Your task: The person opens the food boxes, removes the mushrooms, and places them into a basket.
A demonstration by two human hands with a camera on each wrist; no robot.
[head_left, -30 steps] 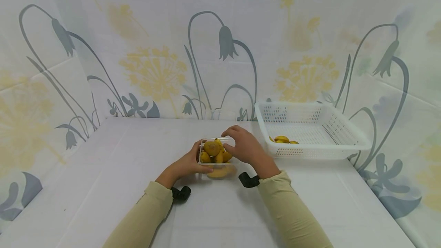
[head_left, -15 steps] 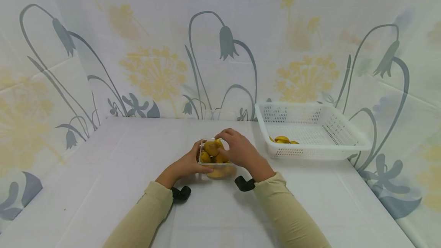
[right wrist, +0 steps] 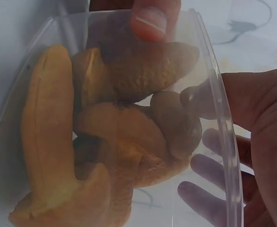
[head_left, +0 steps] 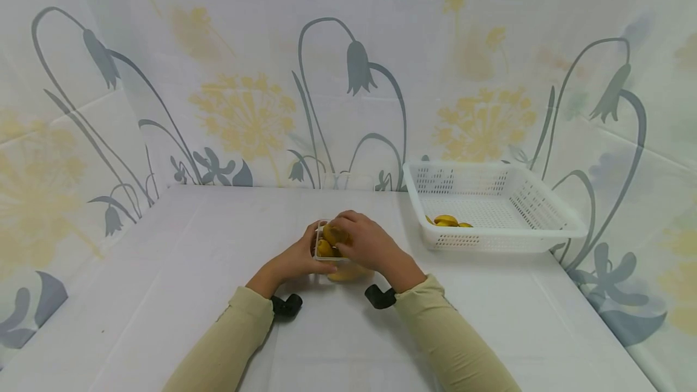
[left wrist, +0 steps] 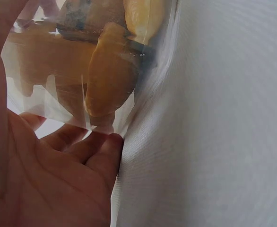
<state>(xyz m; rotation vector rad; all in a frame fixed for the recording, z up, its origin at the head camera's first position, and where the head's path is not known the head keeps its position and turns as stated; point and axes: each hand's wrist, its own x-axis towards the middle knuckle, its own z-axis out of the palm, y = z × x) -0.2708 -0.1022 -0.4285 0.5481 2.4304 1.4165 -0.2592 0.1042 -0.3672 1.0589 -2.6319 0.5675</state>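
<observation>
- The left hand (head_left: 298, 259) grips the clear plastic container (right wrist: 207, 47), thumb along the near wall and fingers round the left side. Holding it steady seems the sound way here: firm enough to stop the container sliding, gentle enough not to bow its thin walls.
- Just right of that grip, lower mushroom-like yellow-brown pieces (head_left: 325, 249) lie inside the container, visible through its wall and apparently loose, so a light touch from above should disturb them least.
- The uppermost mushroom-like piece (head_left: 334, 235) sits at the container's mouth, above the left thumb and directly between the right hand's thumb and fingers.
- The right hand (head_left: 370, 244) bends round that piece from the right; how firmly it pinches, I cannot tell. A soft hold with the fingertips clear of the rim would likely suit it best.
- Farther right, well apart from both hands, the white perforated basket (head_left: 506, 232) holds a few yellow pieces (head_left: 446, 221) in its near left corner.
</observation>
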